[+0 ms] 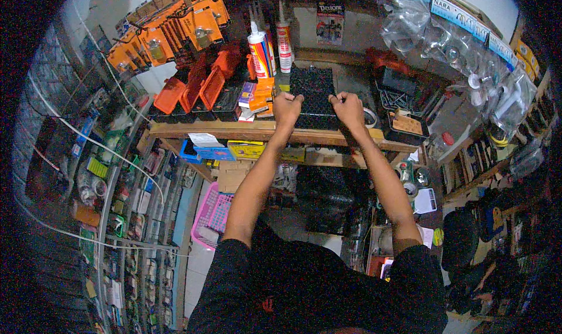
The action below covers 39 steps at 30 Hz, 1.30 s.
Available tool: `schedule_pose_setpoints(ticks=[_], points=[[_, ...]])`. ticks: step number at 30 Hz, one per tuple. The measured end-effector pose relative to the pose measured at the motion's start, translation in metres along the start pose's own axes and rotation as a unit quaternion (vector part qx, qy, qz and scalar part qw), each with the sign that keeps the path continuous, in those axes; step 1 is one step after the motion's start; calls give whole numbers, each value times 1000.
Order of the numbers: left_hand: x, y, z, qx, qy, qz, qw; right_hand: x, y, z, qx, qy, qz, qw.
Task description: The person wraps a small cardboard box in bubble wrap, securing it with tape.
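Observation:
Both of my arms reach forward to a cluttered wooden shelf. My left hand (288, 108) is at the left side of a black box or tray (312, 90), its fingers curled, beside small orange and purple packets (262, 97). At the right side of the same black thing is my right hand (348, 110), fingers bent inward, with a roll of tape (371, 117) just to its right. Whether either hand grips the black thing's edge cannot be made out. A silicone sealant cartridge (261, 53) and a second sealant cartridge (284, 46) stand behind my left hand.
Open orange-lidded boxes (211, 88) line the shelf's left part. At right sit a black bin of metal pieces (397, 97) and a box with a brown piece on top (406, 123). Packaged goods (465, 40) hang above. The wooden shelf edge (246, 132) runs below my hands; a pink basket (206, 215) is lower left.

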State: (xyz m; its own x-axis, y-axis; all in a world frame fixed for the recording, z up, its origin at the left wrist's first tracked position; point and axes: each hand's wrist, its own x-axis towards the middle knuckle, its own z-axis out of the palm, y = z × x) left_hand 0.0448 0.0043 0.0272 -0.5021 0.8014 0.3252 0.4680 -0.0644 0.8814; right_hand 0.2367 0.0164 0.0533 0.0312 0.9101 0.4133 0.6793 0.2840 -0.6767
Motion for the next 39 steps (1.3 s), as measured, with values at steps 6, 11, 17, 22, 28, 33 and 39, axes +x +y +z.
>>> schedule_pose_setpoints(ticks=[6,11,17,22,28,33,39], points=[[6,-4,1,-132,1,-69,989,-1,0,4,7,-4,9,1000],[6,-10,10,-149,39,51,987,-4,-2,1,-20,-2,4,1000],[17,-25,12,-36,-53,160,985,-5,3,0,-73,12,-18,997],[19,-16,1,-54,-65,317,945,-7,-11,-3,-88,-18,18,996],[13,7,-20,126,-108,344,924,-9,-13,-7,-88,-12,-10,996],[-1,29,-39,231,-131,397,878,-10,-10,-4,-104,3,-23,994],[-8,46,-54,310,-200,467,803,-8,-14,-6,-111,-13,-16,994]])
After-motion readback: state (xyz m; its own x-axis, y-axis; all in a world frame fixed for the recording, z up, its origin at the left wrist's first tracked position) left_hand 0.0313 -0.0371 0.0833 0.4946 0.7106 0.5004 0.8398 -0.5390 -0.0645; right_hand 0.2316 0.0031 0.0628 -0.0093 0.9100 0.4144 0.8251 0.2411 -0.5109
